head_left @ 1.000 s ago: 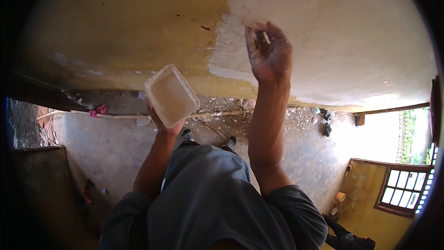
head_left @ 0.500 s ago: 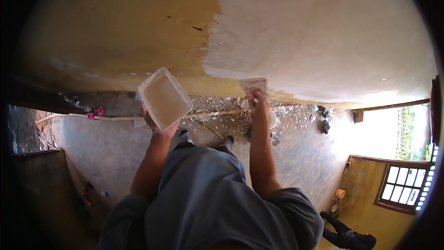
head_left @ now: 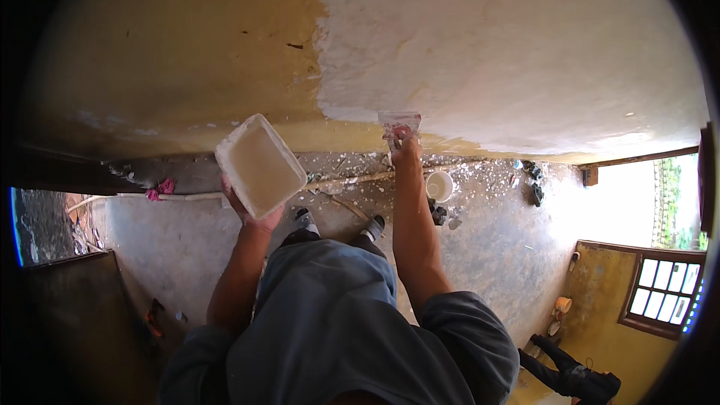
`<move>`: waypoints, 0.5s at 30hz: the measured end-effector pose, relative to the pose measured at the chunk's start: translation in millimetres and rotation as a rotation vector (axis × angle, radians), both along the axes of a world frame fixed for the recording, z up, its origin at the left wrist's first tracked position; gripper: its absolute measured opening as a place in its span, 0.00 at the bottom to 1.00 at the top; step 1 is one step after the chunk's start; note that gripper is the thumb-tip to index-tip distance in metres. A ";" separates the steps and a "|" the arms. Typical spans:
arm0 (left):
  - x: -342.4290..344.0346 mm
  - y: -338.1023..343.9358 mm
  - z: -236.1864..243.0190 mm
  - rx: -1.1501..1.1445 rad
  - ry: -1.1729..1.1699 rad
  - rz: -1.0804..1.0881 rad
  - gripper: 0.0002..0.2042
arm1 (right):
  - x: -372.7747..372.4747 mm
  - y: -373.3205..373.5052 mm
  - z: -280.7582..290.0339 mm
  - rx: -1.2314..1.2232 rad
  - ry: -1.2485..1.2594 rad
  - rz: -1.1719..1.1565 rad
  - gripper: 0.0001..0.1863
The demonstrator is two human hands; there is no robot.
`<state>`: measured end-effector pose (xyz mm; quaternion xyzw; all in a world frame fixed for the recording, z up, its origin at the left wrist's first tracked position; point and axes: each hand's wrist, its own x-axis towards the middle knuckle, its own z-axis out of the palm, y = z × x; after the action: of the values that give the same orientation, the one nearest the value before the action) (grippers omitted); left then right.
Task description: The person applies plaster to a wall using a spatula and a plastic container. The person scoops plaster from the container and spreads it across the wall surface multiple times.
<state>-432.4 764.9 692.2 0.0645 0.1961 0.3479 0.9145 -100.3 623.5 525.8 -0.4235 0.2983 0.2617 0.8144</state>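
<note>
My left hand (head_left: 247, 210) grips a white, paste-smeared square plastic container (head_left: 262, 167) with pale contents, tilted at an angle to my body. In my right hand (head_left: 406, 144) is a flat, smeared scraper (head_left: 399, 118), held against the lower part of the wall's pale coat (head_left: 487, 52) or just in front of it; contact is unclear. To the left of that coat the wall is mustard yellow (head_left: 187, 45), with an uneven boundary between the two.
A long pole (head_left: 352, 178), white bucket (head_left: 439, 187), pink cloth (head_left: 161, 189) and dark clutter (head_left: 534, 192) lie along the speckled floor near the wall. A bright doorway (head_left: 622, 202) and barred window (head_left: 660, 292) are rightward. Another person in dark clothing (head_left: 585, 379) appears at lower right.
My right hand with the scraper dropped from high on the pale patch to near its lower edge, then rose slightly and leftward. The container shifted a little left.
</note>
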 end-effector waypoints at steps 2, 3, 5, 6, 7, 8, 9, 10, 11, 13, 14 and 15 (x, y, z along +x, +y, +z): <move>5.4 0.6 0.3 0.002 -0.010 -0.028 0.30 | -5.7 -0.2 21.8 0.003 -0.065 0.047 0.12; 8.0 4.2 -1.3 0.007 -0.013 -0.046 0.29 | -8.5 0.8 32.6 0.004 -0.097 0.071 0.12; 15.9 5.3 -4.5 0.016 -0.017 -0.061 0.29 | -12.3 3.6 46.6 0.013 -0.120 0.048 0.13; 20.0 4.2 -6.1 0.021 -0.017 -0.055 0.29 | -13.1 3.5 54.3 0.018 -0.132 0.038 0.13; 21.8 3.7 -6.3 0.028 -0.015 -0.042 0.29 | -14.7 2.9 64.4 0.027 -0.135 0.057 0.13; 23.3 2.2 -5.5 0.018 -0.039 -0.045 0.28 | -17.1 1.6 71.8 0.040 -0.140 0.079 0.13; 24.5 -0.1 -4.2 0.007 -0.062 -0.045 0.28 | -21.2 0.5 78.5 0.054 -0.144 0.103 0.14; 26.4 -1.4 -1.4 -0.007 -0.084 -0.047 0.27 | -25.3 -3.0 81.0 0.038 -0.170 0.082 0.14; 25.4 -2.4 -0.4 -0.008 -0.081 -0.047 0.27 | -31.9 -6.6 81.2 0.024 -0.197 0.068 0.15; 19.6 -3.7 0.0 -0.010 -0.075 -0.037 0.27 | -52.4 -5.6 82.7 -0.097 -0.254 0.016 0.15; 21.4 -3.8 3.2 -0.010 -0.078 -0.047 0.28 | -48.8 -3.8 65.7 -0.146 -0.224 0.045 0.15; 27.4 -4.1 7.6 -0.009 -0.083 -0.071 0.28 | -36.9 -6.0 30.2 -0.195 -0.194 0.059 0.15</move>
<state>-405.1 760.8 699.8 0.0528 0.1573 0.3167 0.9339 -137.3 617.5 555.9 -0.5323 0.2296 0.2131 0.7864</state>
